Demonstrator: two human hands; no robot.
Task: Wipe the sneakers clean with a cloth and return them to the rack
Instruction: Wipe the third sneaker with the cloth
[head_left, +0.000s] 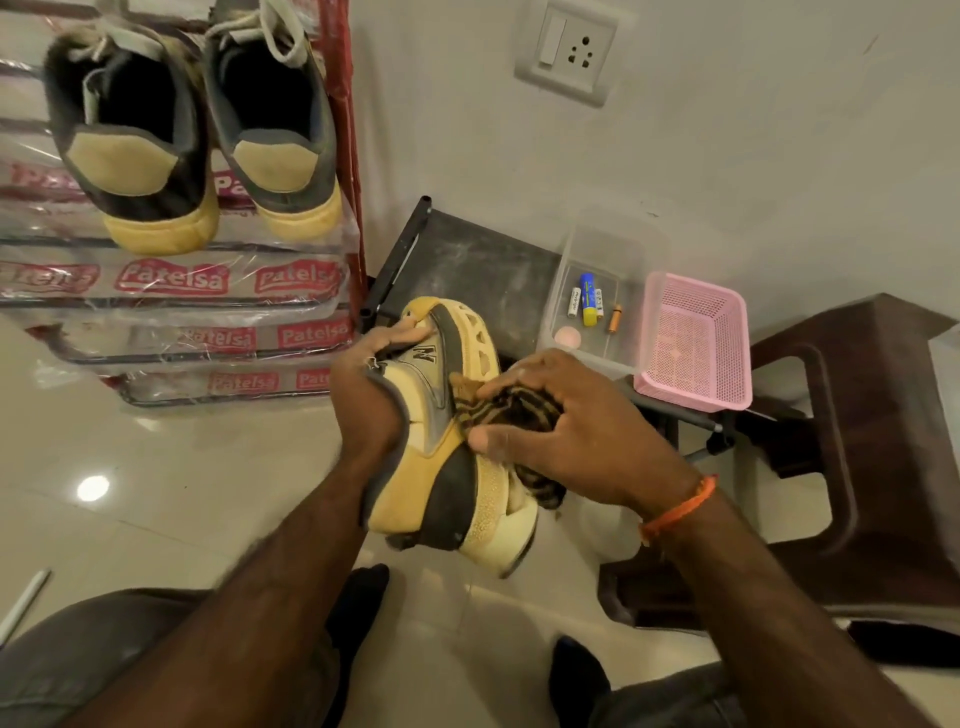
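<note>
Above the floor, left hand (371, 387) gripping sneaker (447, 447), right hand (561, 431) pressing cloth (511, 410)

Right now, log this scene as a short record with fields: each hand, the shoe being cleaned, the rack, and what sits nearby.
left hand: left hand grips the tan-and-grey sneaker at its collar
right hand: right hand presses the striped cloth against the sneaker's side
sneaker: held off the floor, sole turned right
rack: shoe rack holds a pair of grey sneakers on its top shelf, heels toward the camera
nearby: clear container with batteries, beside a pink basket
</note>
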